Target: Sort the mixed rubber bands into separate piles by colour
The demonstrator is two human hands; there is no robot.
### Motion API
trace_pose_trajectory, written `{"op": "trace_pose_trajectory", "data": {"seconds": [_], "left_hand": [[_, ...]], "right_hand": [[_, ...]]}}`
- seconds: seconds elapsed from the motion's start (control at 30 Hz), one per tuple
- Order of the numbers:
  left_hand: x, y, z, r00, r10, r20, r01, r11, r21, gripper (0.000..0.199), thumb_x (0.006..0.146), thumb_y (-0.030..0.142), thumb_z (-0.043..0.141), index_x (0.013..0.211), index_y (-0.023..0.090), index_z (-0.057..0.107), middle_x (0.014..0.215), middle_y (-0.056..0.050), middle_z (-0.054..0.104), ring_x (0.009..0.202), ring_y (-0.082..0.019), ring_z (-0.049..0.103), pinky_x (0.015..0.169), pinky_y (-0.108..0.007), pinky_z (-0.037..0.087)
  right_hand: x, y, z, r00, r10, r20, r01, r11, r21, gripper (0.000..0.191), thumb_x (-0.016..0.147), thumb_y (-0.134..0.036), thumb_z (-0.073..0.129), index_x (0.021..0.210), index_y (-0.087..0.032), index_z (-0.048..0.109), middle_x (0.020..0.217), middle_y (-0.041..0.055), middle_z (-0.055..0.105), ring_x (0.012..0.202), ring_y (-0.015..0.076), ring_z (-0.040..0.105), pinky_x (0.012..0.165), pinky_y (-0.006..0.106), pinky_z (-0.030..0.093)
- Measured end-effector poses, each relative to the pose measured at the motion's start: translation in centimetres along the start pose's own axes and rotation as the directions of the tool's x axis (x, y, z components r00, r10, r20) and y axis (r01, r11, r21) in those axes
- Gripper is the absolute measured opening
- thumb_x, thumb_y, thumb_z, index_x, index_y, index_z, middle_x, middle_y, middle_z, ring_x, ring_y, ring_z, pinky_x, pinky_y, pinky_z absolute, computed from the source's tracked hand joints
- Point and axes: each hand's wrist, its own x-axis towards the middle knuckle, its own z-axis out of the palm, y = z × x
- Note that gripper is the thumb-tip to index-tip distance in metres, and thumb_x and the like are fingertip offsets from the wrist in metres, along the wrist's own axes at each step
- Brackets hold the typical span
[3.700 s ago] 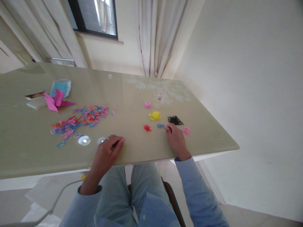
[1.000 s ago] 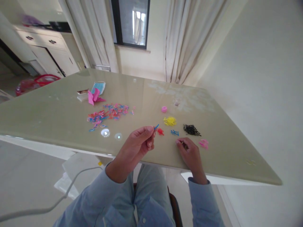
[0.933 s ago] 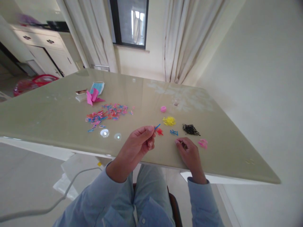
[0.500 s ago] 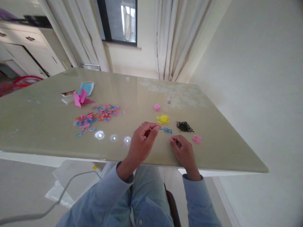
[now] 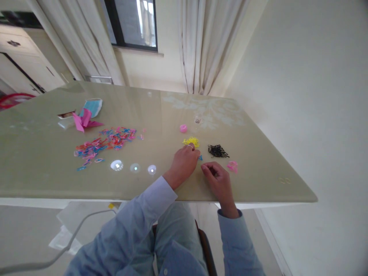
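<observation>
My left hand (image 5: 184, 161), with a ring on one finger, bends down over the small blue rubber bands (image 5: 200, 157). Its fingers are drawn together; the fingertips are hidden, and so is anything between them. Just beyond it lies a pile of yellow rubber bands (image 5: 192, 142). My right hand (image 5: 217, 179) rests on the table to the right, thumb against curled fingers; whatever they hold is too small to make out. Black rubber bands (image 5: 218, 151) form a pile beyond the right hand. A few pink ones (image 5: 232, 166) lie to its right.
A mixed spread of red, blue and pink bands (image 5: 107, 142) covers the left part of the glossy table (image 5: 161, 188). Behind it lie a pink folded paper (image 5: 85, 119) and a blue face mask (image 5: 93, 107). A pink ring-shaped item (image 5: 183, 128) stands past the yellow pile.
My left hand has moved from a raised pinch down and forward over the blue bands, covering most of them. My right hand has barely moved. The view has shifted slightly to the right.
</observation>
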Motion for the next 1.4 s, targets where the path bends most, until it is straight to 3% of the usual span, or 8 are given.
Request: {"op": "trace_pose_trajectory", "data": {"seconds": [0.13,0.27,0.5,0.8,0.97,1.07,1.2,1.4], "left_hand": [[0.4,0.0,0.2,1.0,0.0,0.013,0.0,1.0,0.014,0.022,0.093,0.016,0.049,0.088,0.016,0.07,0.096,-0.012,0.06,0.089,-0.023,0.057,0.078,-0.035,0.045],[-0.4,-0.5,-1.1,0.995,0.002,-0.101,-0.016,0.99,-0.14,0.026,0.096,0.023,0.047,0.089,0.018,0.071,0.095,-0.01,0.062,0.09,-0.021,0.058,0.081,-0.032,0.045],[-5.7,-5.2,-4.6,0.947,-0.133,-0.291,0.0,0.909,-0.416,0.024,0.094,0.031,0.054,0.093,0.016,0.073,0.081,-0.005,0.065,0.071,-0.015,0.056,0.067,-0.026,0.042],[-12.7,-11.3,-6.2,0.903,-0.334,-0.272,0.172,0.858,-0.484,0.021,0.087,0.036,0.06,0.083,0.022,0.075,0.076,-0.005,0.069,0.074,-0.018,0.06,0.07,-0.028,0.042],[-13.4,-12.0,-6.4,0.865,-0.449,-0.226,0.164,0.677,-0.718,0.025,0.085,0.04,0.062,0.082,0.019,0.075,0.078,-0.005,0.07,0.073,-0.017,0.061,0.069,-0.026,0.044],[-13.4,-12.1,-6.3,0.833,-0.495,-0.246,0.124,0.6,-0.79,0.026,0.085,0.04,0.062,0.083,0.017,0.075,0.077,-0.004,0.069,0.072,-0.016,0.06,0.067,-0.026,0.044],[-13.4,-12.1,-6.1,0.826,-0.492,-0.274,0.077,0.58,-0.811,0.022,0.085,0.036,0.063,0.081,0.018,0.075,0.075,-0.004,0.068,0.071,-0.015,0.059,0.067,-0.025,0.044],[-13.5,-12.3,-5.7,0.831,-0.456,-0.318,0.053,0.634,-0.771,0.02,0.089,0.029,0.058,0.083,0.018,0.073,0.077,-0.004,0.067,0.072,-0.015,0.059,0.068,-0.026,0.043]], "right_hand": [[0.1,0.1,0.0,1.0,0.028,0.005,-0.028,0.999,0.034,0.025,0.088,-0.041,0.059,0.078,-0.019,0.067,0.068,0.0009,0.062,0.06,0.014,0.051,0.056,0.026,0.041],[0.2,0.3,-0.2,0.997,0.075,0.006,-0.075,0.991,0.109,0.026,0.086,-0.043,0.061,0.078,-0.019,0.067,0.069,0.001,0.062,0.062,0.0145,0.052,0.058,0.026,0.042],[0.3,0.4,-0.6,0.993,0.121,-0.008,-0.117,0.977,0.178,0.03,0.082,-0.047,0.064,0.076,-0.018,0.067,0.065,0.0004,0.059,0.06,0.0146,0.051,0.055,0.025,0.041],[0.4,0.7,-0.3,0.997,0.038,0.072,-0.035,0.998,-0.043,0.033,0.084,-0.05,0.061,0.079,-0.018,0.07,0.073,0.0047,0.068,0.064,0.0181,0.058,0.059,0.028,0.046],[1.0,-0.4,0.3,0.996,0.089,0.027,-0.086,0.992,-0.091,0.035,0.079,-0.051,0.064,0.079,-0.017,0.071,0.068,0.0048,0.069,0.062,0.0196,0.06,0.058,0.029,0.048],[1.4,-2.7,2.0,0.994,0.11,-0.009,-0.11,0.993,-0.033,0.035,0.078,-0.051,0.065,0.078,-0.016,0.07,0.06,0.0025,0.064,0.057,0.0188,0.058,0.054,0.028,0.047],[2.4,-6.9,6.4,0.984,-0.021,0.176,0.014,0.999,0.04,0.032,0.081,-0.048,0.062,0.08,-0.017,0.07,0.067,0.0043,0.067,0.059,0.0179,0.06,0.056,0.028,0.048],[6.0,-12.1,15.0,0.869,-0.247,0.43,0.248,0.967,0.054,0.023,0.085,-0.036,0.059,0.095,-0.017,0.07,0.081,0.0046,0.071,0.064,0.015,0.062,0.062,0.027,0.049]]}}
